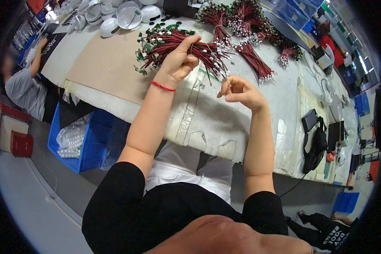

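My left hand [182, 60], with a red band at its wrist, is closed round a bundle of red and black wires [163, 47] above the table. Small green circuit boards [144, 53] fan out at the bundle's left end, and white connectors hang from its right end. My right hand [243, 94] is just right of those connectors, its fingers curled together near the lowest wire ends. Whatever lies between its fingertips is too small to make out. Beyond my hands, more tied wire bundles [252, 59] lie on the table.
White plastic housings [129, 17] are heaped at the far left of the table [216, 122]. A brown cardboard sheet [110, 63] lies nearer. A black strap or pouch [315, 148] is at the right edge. Below left stands a blue crate [86, 144]. Another person [27, 89] works at the left.
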Available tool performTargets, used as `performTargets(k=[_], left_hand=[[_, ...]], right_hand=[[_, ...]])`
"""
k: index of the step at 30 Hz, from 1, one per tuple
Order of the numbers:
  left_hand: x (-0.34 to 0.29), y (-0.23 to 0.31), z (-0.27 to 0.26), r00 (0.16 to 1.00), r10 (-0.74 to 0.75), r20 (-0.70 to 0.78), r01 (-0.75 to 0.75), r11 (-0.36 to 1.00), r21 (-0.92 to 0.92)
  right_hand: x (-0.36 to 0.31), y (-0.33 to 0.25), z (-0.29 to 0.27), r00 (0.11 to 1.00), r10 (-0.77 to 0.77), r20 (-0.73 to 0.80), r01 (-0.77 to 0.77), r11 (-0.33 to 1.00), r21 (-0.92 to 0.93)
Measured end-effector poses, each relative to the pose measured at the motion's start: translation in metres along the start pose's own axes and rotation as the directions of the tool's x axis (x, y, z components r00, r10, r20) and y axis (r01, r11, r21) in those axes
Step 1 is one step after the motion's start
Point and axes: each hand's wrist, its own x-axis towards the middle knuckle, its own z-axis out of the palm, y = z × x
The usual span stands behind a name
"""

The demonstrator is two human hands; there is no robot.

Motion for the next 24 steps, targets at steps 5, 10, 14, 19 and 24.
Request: performTargets(k=[5,10,14,19,24], left_hand=[[-0.002,0.005,-0.004,0.997,-0.008,0.081,0.011,0.999,-0.034],[0.002,0.007,-0.01,0.976,-0.135,0.172,0.146,0.988,-0.054],[-0.003,0.005,-0.002,0.998,-0.063,0.018,0.062,0.997,0.049],[0.0,0.009,-0.006,0.977,-0.173,0.124,0.194,0.964,-0.183],[-0.005,0.009,-0.001,0.95,-0.24,0.198,0.293,0.905,-0.309]], right_hand=[[0.004,0.0,-0.003,0.993,-0.069,-0.096,0.06,0.993,-0.1],[0.005,0.003,-0.003,0.981,-0.175,-0.08,0.16,0.973,-0.166],[0.003,-0.004,0.003,0.979,-0.075,-0.189,0.063,0.996,-0.068],[0.012,0.015,-0.001,0.977,-0.153,-0.145,0.161,0.986,0.046],[0.018,0.023,0.008,0.961,-0.187,-0.203,0.239,0.931,0.276]])
